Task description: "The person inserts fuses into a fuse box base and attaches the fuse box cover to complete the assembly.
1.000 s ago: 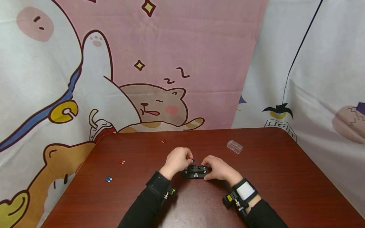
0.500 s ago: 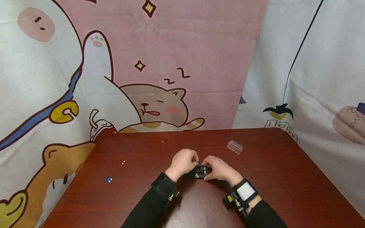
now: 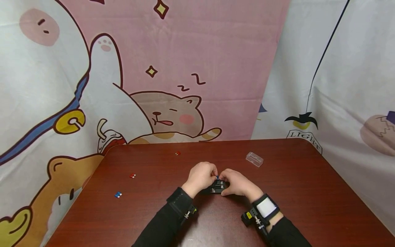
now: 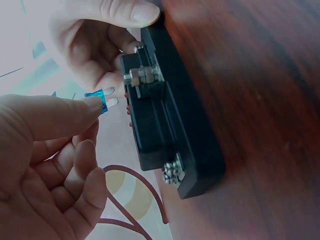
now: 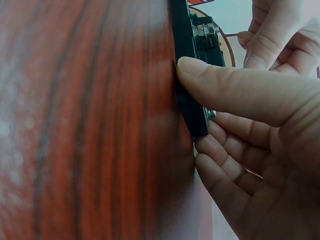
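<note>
A black fuse block (image 3: 217, 187) (image 4: 160, 120) (image 5: 192, 60) lies on the dark red table (image 3: 296, 192), near its front middle. My right hand (image 3: 237, 183) grips the block's right end, thumb (image 5: 235, 90) pressed against its near edge. My left hand (image 3: 202, 176) pinches a small blue blade fuse (image 4: 100, 100) (image 3: 217, 177) between thumb and forefinger, just above the block's top, its two metal prongs pointing at the block. The prongs stand a little apart from the block.
Loose fuses lie on the table's left part: a blue one (image 3: 117, 195), a red one (image 3: 132, 175) and another red one (image 3: 177, 153) further back. A clear plastic cover (image 3: 254, 159) lies at the back right. A cartoon cloth hangs behind the table.
My left hand has moved right with the blue fuse, from the block's left end to over its middle, close to my right hand. The right hand and the block stayed still.
</note>
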A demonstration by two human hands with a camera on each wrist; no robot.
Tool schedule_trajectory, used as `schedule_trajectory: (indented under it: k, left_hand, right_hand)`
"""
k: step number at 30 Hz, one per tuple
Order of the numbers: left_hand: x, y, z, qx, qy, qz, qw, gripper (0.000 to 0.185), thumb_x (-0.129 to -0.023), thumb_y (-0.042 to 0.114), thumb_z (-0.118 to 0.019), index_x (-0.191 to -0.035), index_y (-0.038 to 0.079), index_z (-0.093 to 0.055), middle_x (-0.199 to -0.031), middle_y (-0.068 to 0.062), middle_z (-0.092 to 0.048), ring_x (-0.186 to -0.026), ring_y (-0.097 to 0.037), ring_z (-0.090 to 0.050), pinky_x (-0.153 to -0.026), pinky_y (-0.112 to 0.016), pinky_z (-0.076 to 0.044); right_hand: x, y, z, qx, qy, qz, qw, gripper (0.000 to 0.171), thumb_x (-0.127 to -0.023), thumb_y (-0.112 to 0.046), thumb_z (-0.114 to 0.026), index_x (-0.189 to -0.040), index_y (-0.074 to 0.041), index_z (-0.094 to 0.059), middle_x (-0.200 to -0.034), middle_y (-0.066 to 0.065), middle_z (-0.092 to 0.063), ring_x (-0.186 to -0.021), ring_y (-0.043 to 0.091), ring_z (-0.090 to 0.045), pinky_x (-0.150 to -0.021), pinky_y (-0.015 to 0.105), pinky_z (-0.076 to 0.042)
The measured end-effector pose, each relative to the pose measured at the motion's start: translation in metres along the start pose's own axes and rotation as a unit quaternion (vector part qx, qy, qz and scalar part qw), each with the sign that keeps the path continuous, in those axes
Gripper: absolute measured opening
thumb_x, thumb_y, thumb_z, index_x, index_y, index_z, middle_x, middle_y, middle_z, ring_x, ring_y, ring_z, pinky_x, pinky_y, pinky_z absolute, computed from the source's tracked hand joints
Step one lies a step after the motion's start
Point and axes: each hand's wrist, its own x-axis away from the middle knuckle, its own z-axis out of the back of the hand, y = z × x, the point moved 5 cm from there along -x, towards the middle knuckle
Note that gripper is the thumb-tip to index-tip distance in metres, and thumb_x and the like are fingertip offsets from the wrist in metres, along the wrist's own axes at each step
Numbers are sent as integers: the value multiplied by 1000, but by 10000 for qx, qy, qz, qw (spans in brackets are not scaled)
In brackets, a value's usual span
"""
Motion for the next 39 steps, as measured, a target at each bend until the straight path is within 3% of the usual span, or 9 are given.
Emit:
schedule_trajectory:
  k: [15, 39]
  left_hand:
    - [-2, 5, -6, -471, 10, -117, 9988, 11, -79, 16, -80, -77, 23, -71, -76, 9, -60, -75, -11, -59, -58, -26, -46]
    - [-5, 7, -10, -517, -30, -182, 9985, 19, -75, 10, -79, -68, 23, -68, -72, 10, -54, -69, -10, -56, -52, -25, -43]
  right_hand:
    - [0, 2, -1, 1, 28, 46, 10000, 45, -64, -12, -92, -98, -7, -62, -91, 1, -56, -84, 19, -53, -76, 37, -46]
    - [0, 2, -1, -13, 76, 188, 9998, 44, -63, -12, -92, -95, -8, -62, -89, 0, -55, -82, 17, -51, -73, 33, -44]
